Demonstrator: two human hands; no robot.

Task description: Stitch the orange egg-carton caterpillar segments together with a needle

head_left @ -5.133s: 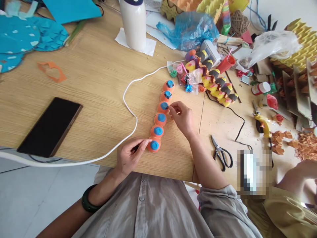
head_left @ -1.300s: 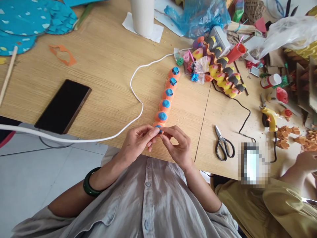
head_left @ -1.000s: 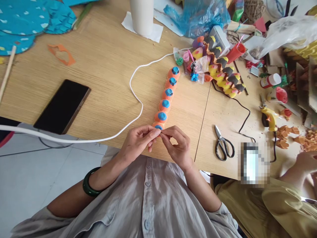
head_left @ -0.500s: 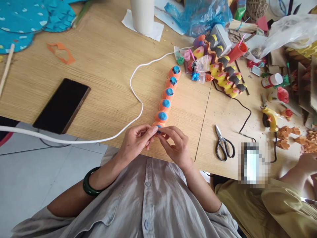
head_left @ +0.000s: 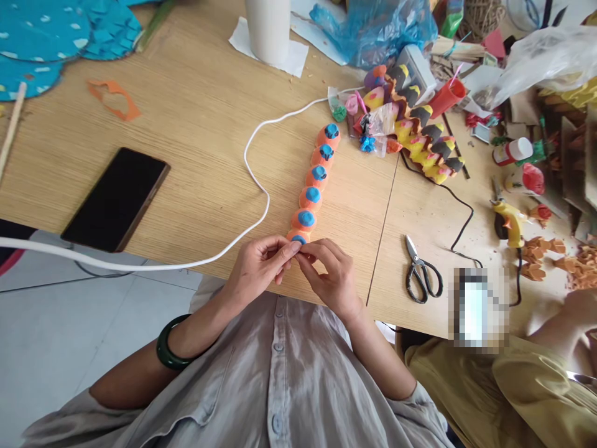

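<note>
A strip of orange bumps (head_left: 310,198), like a piece of painted egg carton, lies on the table and runs away from me. Each bump wears a blue clay-like cap, and the far caps carry small dark marks. At its near end my left hand (head_left: 263,264) is closed, thumb against the fingers. My right hand (head_left: 332,274) meets it there in a pinch, fingertips touching or nearly touching the left thumb. Whatever sits between the fingertips is too small or too covered to make out. The nearest bump is partly hidden behind both hands.
A white cable (head_left: 261,211) curves left of the strip, past a black phone (head_left: 116,199). Right lie scissors (head_left: 418,274) and a yellow glue gun (head_left: 510,224). Behind are painted egg-carton pieces (head_left: 426,140) and a white cup (head_left: 268,31). Another person's hand (head_left: 581,308) is at right.
My fingertips have drawn slightly back toward me from the nearest blue cap, so more of it shows. The strip has stayed in place.
</note>
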